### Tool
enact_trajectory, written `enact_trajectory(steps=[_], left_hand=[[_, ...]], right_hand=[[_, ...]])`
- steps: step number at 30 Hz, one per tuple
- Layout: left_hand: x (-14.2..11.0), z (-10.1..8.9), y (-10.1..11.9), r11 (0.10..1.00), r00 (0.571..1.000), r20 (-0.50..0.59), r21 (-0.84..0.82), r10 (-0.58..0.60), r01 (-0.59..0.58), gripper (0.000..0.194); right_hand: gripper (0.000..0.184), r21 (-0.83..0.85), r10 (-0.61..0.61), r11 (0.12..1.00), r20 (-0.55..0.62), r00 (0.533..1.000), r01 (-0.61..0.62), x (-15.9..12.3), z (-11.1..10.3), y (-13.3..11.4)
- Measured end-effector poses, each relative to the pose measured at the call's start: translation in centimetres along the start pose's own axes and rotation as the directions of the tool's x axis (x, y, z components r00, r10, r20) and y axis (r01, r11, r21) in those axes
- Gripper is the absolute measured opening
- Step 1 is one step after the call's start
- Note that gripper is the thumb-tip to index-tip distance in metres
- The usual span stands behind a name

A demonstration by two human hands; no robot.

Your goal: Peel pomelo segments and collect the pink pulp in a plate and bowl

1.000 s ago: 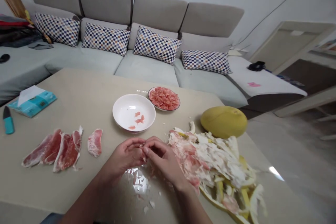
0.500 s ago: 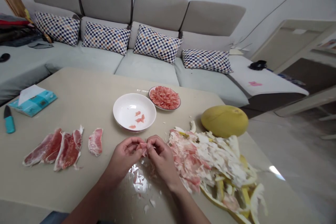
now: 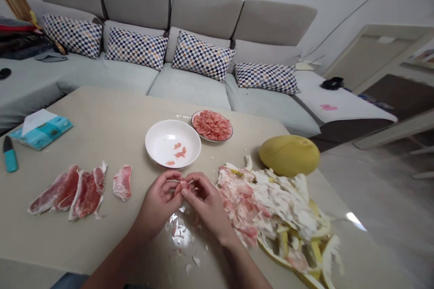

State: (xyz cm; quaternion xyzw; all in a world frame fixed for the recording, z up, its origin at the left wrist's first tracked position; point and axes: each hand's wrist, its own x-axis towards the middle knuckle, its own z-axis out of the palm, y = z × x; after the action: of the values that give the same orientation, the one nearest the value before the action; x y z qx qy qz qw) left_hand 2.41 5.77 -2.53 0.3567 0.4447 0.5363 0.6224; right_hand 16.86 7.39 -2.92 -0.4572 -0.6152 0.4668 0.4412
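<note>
Beige table (image 3: 101, 113) with shredded white-and-yellow pomelo peel (image 3: 274, 203) and round white ceramic bowl (image 3: 162, 142).
Left hand (image 3: 158, 203) and right hand (image 3: 206, 205), both curled closed, pinch small pink pomelo fragment (image 3: 183, 184) between them, above the table.

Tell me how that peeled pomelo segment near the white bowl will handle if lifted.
Probably floppy: the peeled pomelo segment looks thin and soft. Its ragged edges suggest it tears easily, and its wet sheen may make it slippery.

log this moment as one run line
left hand and right hand | pinching pomelo flesh | beside pomelo peel pile | white bowl ahead
</note>
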Motion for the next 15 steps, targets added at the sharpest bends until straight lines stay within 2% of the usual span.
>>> enact_trajectory(steps=[3,15], left_hand=[[-0.02,-0.07,-0.61,0.999,1.0,0.017,0.038,0.002,-0.002,0.036],[-0.01,-0.67,0.15,0.996,0.992,0.087,0.01,-0.093,0.093,0.027]], right_hand=[[0.011,0.032,-0.028,0.999,0.0,1.0,0.028,0.02,-0.12,0.18],[0.019,0.194,0.091,0.976,0.027,0.995,-0.095,-0.06,-0.15,0.26]])
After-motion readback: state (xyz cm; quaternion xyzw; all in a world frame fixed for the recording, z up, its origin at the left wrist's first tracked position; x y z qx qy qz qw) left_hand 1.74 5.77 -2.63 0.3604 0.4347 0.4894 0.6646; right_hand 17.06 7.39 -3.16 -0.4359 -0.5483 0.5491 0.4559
